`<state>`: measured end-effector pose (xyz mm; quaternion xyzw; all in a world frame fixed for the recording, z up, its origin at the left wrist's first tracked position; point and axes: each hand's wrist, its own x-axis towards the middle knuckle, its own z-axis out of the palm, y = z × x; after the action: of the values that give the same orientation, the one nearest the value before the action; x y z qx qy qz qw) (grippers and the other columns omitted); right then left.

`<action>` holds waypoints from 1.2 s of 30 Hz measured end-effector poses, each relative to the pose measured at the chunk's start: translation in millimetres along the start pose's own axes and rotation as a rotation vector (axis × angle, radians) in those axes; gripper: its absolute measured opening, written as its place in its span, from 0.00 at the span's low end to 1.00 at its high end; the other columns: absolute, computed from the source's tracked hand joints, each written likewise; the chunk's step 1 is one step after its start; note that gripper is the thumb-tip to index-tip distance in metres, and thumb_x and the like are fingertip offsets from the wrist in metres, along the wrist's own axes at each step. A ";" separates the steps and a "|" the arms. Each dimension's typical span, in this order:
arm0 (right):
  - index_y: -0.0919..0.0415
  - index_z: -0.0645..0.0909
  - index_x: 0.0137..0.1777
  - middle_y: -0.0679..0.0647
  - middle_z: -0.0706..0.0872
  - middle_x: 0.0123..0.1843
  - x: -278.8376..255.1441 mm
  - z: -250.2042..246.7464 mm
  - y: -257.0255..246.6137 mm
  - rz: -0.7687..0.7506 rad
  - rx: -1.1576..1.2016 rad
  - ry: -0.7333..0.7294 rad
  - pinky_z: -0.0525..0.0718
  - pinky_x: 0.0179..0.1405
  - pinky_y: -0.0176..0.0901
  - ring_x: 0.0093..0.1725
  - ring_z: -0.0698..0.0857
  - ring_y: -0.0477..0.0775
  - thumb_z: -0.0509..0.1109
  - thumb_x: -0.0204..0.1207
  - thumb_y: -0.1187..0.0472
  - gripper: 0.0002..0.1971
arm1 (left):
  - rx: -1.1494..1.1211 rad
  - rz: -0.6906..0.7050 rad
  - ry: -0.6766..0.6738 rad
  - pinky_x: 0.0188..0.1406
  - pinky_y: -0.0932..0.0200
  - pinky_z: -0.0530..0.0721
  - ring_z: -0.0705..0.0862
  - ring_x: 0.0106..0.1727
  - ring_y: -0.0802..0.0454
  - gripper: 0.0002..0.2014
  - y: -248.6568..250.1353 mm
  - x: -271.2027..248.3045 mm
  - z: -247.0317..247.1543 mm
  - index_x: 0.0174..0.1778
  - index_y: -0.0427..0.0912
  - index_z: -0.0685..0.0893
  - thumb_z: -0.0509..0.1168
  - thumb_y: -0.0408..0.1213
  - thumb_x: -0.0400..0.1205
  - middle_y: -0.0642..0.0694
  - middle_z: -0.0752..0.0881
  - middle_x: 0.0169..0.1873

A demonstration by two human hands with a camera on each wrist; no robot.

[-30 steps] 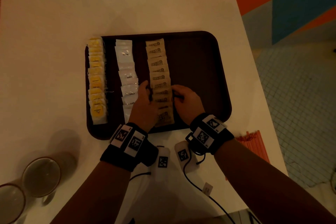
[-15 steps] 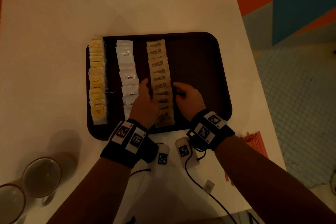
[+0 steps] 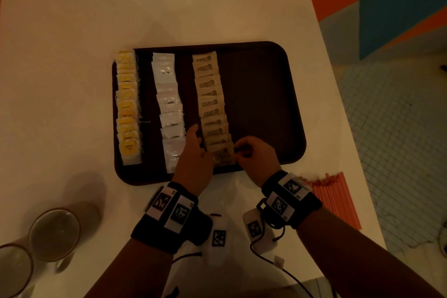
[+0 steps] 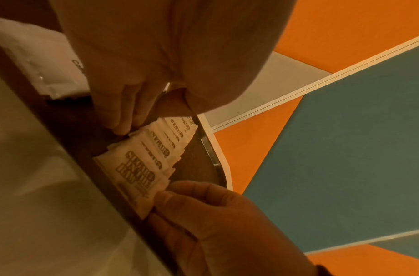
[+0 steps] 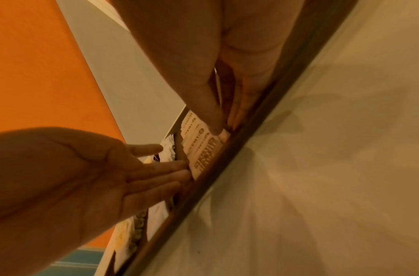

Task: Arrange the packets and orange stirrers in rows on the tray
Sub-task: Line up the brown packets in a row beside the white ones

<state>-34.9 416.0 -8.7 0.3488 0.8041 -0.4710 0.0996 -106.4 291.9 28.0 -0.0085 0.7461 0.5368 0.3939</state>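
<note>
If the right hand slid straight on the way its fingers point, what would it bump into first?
The right hand points left across the tray, so it would probably bump the nearest brown sugar packet first; its fingertips already touch that edge. Just past the packet waits the left hand.

Dim warm indoor light, soft shadows near the glasses (image 3: pixel 54 234), wrist views blurred (strong wide-angle stretching)
</note>
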 end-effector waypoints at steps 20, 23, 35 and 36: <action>0.57 0.82 0.54 0.51 0.83 0.55 17.3 -9.2 -7.4 -0.060 -0.042 0.080 0.79 0.51 0.35 0.51 0.81 0.46 0.65 0.77 0.61 0.08 | 0.031 0.054 0.018 0.65 0.63 0.67 0.64 0.76 0.51 0.30 4.7 4.9 -11.6 0.79 0.44 0.52 0.51 0.21 0.82 0.42 0.63 0.77; 0.55 0.78 0.64 0.53 0.83 0.63 36.4 -13.1 -17.8 -0.039 0.094 0.070 0.80 0.62 0.42 0.60 0.82 0.49 0.61 0.79 0.64 0.15 | 0.026 0.104 0.048 0.65 0.62 0.66 0.64 0.70 0.60 0.30 23.2 24.9 -12.4 0.79 0.43 0.51 0.53 0.25 0.82 0.44 0.64 0.76; 0.55 0.74 0.69 0.55 0.83 0.64 60.0 -5.3 -40.8 -0.080 0.160 0.000 0.80 0.55 0.38 0.55 0.81 0.45 0.57 0.80 0.67 0.19 | 0.045 0.023 0.080 0.65 0.40 0.79 0.80 0.64 0.47 0.30 24.7 58.5 -7.9 0.78 0.50 0.51 0.58 0.35 0.83 0.43 0.77 0.67; 0.55 0.75 0.69 0.56 0.83 0.64 59.3 -5.0 -40.5 -0.084 0.167 -0.003 0.80 0.56 0.39 0.55 0.80 0.44 0.57 0.80 0.68 0.19 | 0.052 0.026 0.076 0.66 0.43 0.79 0.79 0.63 0.49 0.30 25.3 57.2 -8.1 0.78 0.49 0.51 0.58 0.35 0.83 0.44 0.76 0.67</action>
<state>-104.4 435.2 -7.1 0.3210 0.7758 -0.5408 0.0514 -161.6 319.5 14.9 -0.0089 0.7743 0.5216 0.3581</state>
